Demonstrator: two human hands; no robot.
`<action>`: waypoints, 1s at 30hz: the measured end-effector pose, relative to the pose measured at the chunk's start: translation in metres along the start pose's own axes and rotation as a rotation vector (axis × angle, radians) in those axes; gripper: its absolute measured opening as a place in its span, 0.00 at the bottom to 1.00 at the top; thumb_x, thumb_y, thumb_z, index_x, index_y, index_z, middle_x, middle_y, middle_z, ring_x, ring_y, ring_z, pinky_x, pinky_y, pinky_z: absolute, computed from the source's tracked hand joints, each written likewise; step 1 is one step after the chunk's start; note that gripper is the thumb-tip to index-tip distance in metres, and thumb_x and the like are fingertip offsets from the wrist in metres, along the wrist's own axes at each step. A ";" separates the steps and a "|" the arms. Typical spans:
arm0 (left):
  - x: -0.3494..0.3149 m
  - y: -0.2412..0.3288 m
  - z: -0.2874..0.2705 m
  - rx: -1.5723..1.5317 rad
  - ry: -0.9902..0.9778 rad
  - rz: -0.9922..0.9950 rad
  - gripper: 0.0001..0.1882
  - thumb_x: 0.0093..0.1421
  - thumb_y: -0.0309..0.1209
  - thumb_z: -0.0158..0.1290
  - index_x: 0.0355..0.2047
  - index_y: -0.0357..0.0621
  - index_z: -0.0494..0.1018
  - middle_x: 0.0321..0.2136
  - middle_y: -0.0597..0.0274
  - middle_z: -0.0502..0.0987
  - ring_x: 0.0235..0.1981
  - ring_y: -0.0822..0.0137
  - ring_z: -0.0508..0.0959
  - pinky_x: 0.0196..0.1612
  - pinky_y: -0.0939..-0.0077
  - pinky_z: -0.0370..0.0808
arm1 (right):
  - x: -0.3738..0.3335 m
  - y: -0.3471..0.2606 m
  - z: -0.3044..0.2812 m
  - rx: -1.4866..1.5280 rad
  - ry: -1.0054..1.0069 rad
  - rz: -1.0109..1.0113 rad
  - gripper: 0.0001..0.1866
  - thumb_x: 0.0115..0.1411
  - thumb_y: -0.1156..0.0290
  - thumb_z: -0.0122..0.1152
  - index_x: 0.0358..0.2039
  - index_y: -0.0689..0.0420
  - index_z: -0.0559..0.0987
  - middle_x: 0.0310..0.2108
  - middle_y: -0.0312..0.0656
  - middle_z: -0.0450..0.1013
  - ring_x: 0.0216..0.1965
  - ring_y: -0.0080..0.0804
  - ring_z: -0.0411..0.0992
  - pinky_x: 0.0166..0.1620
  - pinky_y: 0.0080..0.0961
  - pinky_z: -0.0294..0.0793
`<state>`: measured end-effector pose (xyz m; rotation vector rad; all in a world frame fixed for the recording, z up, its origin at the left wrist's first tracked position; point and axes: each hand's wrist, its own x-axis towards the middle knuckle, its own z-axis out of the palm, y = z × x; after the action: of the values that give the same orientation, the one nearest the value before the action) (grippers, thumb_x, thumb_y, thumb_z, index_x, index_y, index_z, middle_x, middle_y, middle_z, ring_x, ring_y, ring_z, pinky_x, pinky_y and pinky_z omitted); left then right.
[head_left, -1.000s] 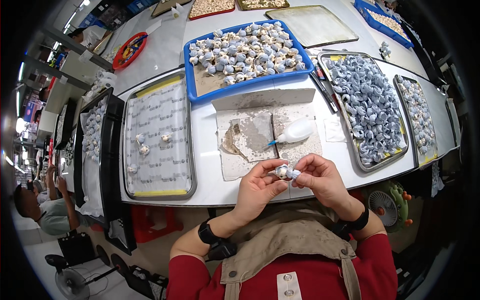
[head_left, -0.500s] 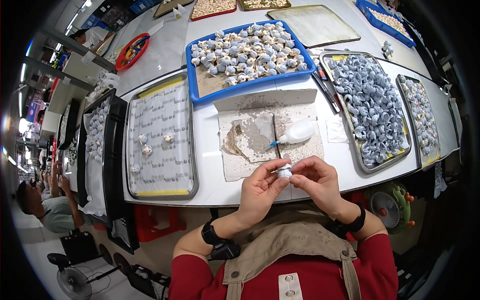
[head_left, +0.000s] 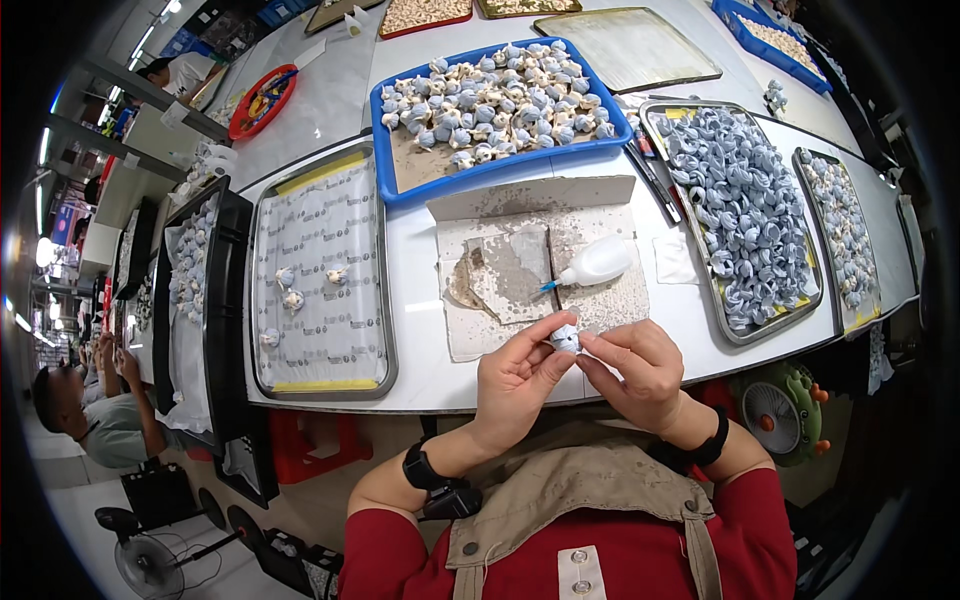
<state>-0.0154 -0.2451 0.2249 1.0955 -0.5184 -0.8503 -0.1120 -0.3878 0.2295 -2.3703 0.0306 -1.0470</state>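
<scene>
Between my two hands, over the table's near edge, is a small pale blue-and-white figurine piece (head_left: 565, 338). The thumb and fingers of my left hand (head_left: 520, 375) pinch it from the left. My right hand (head_left: 637, 372) is closed at its other side, thumb and fingertips against it. Just beyond the hands lies a stained cardboard sheet (head_left: 480, 345) with its far flap raised. A white squeeze bottle (head_left: 598, 262) with a blue tip rests on the cardboard, beside a thin dark stick (head_left: 551, 262).
A paper-lined tray (head_left: 325, 345) with several figurine pieces lies left. A blue tray (head_left: 430, 187) of blue-and-cream pieces stands beyond the cardboard. To the right is a metal tray (head_left: 735, 335) heaped with blue-grey shell-like parts. A green fan (head_left: 780, 415) stands below the table's right edge.
The figurine piece has been turned and raised slightly between my fingers. My right hand has shifted its fingers on it. The trays and bottle stay in place.
</scene>
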 end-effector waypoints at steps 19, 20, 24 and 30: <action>0.003 0.011 -0.006 0.503 -0.012 0.350 0.14 0.57 0.27 0.57 0.43 0.36 0.75 0.41 0.51 0.78 0.40 0.66 0.79 0.41 0.77 0.76 | 0.031 -0.005 -0.020 0.056 -0.221 -0.022 0.10 0.42 0.72 0.70 0.26 0.54 0.78 0.21 0.31 0.70 0.23 0.27 0.69 0.29 0.24 0.63; 0.002 0.012 -0.007 0.474 -0.023 0.378 0.14 0.57 0.27 0.57 0.44 0.36 0.75 0.41 0.51 0.78 0.40 0.66 0.79 0.42 0.77 0.76 | 0.032 -0.003 -0.019 0.162 -0.212 0.051 0.11 0.43 0.72 0.70 0.27 0.54 0.78 0.22 0.32 0.71 0.25 0.28 0.69 0.31 0.24 0.64; -0.002 0.023 -0.003 0.055 -0.079 0.141 0.17 0.56 0.30 0.58 0.45 0.36 0.74 0.41 0.52 0.78 0.42 0.66 0.78 0.45 0.77 0.75 | 0.028 0.000 -0.018 0.715 -0.280 0.411 0.20 0.49 0.71 0.69 0.43 0.59 0.75 0.38 0.40 0.74 0.41 0.33 0.72 0.42 0.25 0.72; 0.001 0.017 -0.015 0.284 -0.244 0.281 0.21 0.56 0.32 0.58 0.49 0.39 0.72 0.39 0.58 0.78 0.39 0.72 0.77 0.42 0.81 0.74 | 0.022 0.009 -0.011 0.845 -0.500 0.391 0.26 0.51 0.69 0.67 0.50 0.62 0.73 0.45 0.44 0.75 0.45 0.32 0.74 0.48 0.27 0.73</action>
<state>0.0017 -0.2343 0.2344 1.1474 -0.9970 -0.6780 -0.1024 -0.4056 0.2462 -1.6744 -0.1075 -0.1800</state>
